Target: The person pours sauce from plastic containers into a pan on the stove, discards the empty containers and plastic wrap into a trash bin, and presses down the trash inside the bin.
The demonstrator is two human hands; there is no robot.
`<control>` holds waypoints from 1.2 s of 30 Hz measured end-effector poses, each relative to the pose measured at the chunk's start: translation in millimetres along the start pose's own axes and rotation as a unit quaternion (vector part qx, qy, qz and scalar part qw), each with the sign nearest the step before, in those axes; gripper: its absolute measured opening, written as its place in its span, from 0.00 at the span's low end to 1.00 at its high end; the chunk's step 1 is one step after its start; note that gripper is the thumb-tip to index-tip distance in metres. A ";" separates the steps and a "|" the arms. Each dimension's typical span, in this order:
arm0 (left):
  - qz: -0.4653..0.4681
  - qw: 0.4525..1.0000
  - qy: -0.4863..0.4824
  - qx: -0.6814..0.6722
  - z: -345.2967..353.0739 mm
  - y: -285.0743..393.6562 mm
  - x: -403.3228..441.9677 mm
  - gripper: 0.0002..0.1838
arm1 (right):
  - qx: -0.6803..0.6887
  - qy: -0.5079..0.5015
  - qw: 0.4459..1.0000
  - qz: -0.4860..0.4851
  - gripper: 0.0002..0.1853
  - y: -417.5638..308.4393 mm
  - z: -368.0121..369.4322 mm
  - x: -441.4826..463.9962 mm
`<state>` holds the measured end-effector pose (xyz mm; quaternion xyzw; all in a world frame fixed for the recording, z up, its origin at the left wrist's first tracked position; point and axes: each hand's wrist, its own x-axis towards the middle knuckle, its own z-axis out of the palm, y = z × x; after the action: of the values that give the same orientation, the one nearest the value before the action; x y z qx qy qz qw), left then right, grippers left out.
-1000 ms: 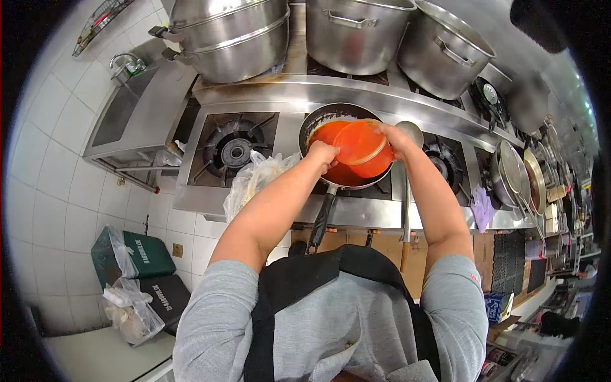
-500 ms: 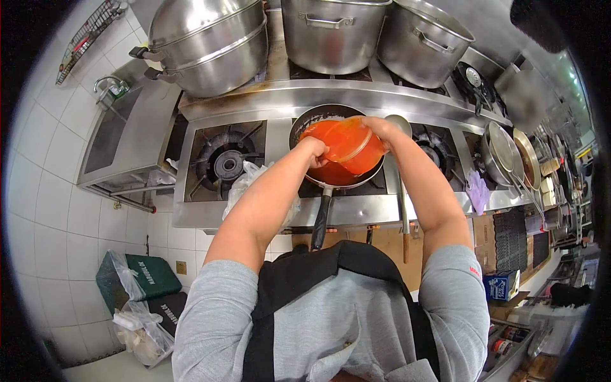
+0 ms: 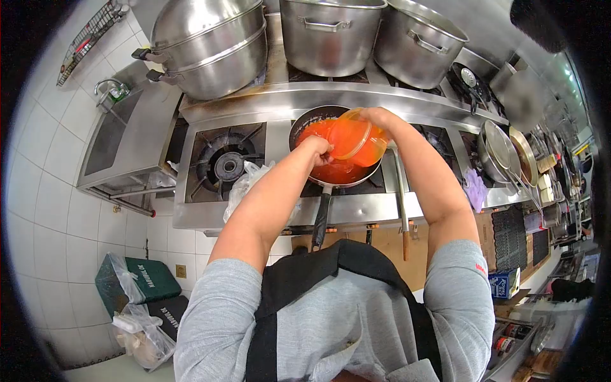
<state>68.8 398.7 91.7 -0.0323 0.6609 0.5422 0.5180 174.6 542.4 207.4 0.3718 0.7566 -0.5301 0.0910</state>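
A clear plastic container (image 3: 370,145), coated with orange-red sauce, is tipped over a dark frying pan (image 3: 304,123). My right hand (image 3: 378,119) grips the container at its far right side. At its near left side, my left hand (image 3: 317,149) is closed on the edge. Red sauce (image 3: 337,173) lies in the pan below, and part of it is hidden by the container and my hands. The pan's black handle (image 3: 322,219) points toward me. Under my right forearm lies a long-handled ladle (image 3: 401,197); its bowl is covered now.
Burners (image 3: 228,162) flank the pan. A crumpled plastic bag (image 3: 245,191) lies by my left forearm. Large steel pots (image 3: 328,44) stand on the raised back shelf. To the right are a purple cloth or bag (image 3: 474,189) and several strainers and pans (image 3: 499,149).
The container has tilted further and shifted slightly right, with more of its base side raised. My right hand has moved a little, now covering the ladle's bowl.
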 end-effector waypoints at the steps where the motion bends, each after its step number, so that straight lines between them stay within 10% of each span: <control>1: -0.010 1.000 -0.005 -0.005 1.5 0.5 0.0 0.04 | 0.000 0.001 1.000 -0.001 0.22 -3.4 -0.7 -4.0; 36: -0.058 0.987 -0.130 -0.075 12.4 -1.7 -8.0 0.05 | -0.392 0.089 0.902 -0.160 0.28 -46.4 3.0 -26.6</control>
<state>81.6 403.2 97.8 -0.0384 0.5425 0.5591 0.6258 162.1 519.9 254.3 0.2260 0.9574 -0.1632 0.0755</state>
